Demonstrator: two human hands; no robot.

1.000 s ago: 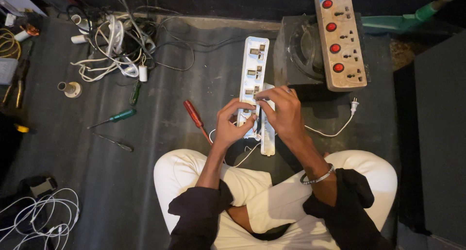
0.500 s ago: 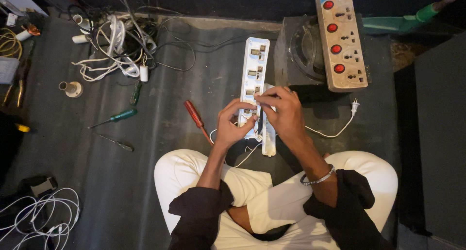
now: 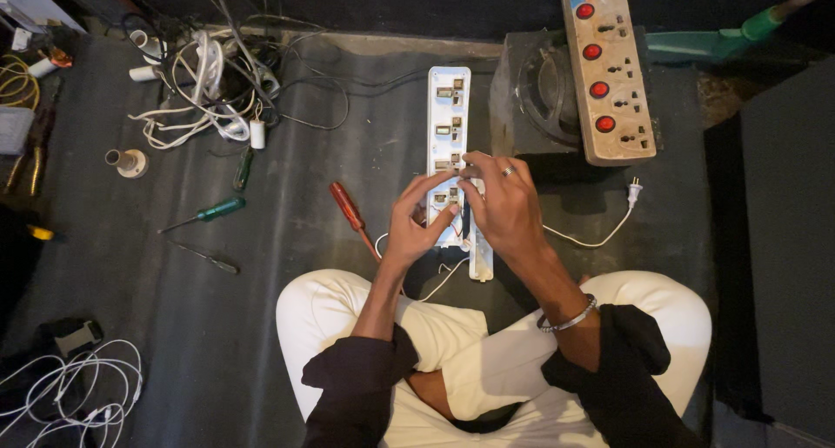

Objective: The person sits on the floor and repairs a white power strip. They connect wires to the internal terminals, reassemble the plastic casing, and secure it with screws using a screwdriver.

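Two bare hands meet over an opened white power strip (image 3: 449,109) that lies lengthwise on the dark floor mat (image 3: 261,326) in front of our crossed legs, its metal contacts showing along the top. Our left hand (image 3: 416,226) rests at the strip's near end with the fingers curled and the fingertips pressing on the casing; we cannot tell whether anything small is pinched between them. Our right hand (image 3: 506,206), with a ring on one finger and a metal bangle (image 3: 567,319) at the wrist, lies over the same part of the strip from the other side, its fingers bent down onto the inner parts and close to those of the left hand; whether it clamps a piece there we cannot tell either. A thin white cord (image 3: 591,237) runs from under the right hand out to a small plug (image 3: 635,190) on the mat. Just left of the left hand lies a red-handled screwdriver (image 3: 350,211), and farther left a green-handled screwdriver (image 3: 209,213). Beyond the right hand a beige extension board (image 3: 609,74) with red switches rests on a dark box (image 3: 522,109). A tangle of white cables (image 3: 204,91) sits at the far left of the mat.
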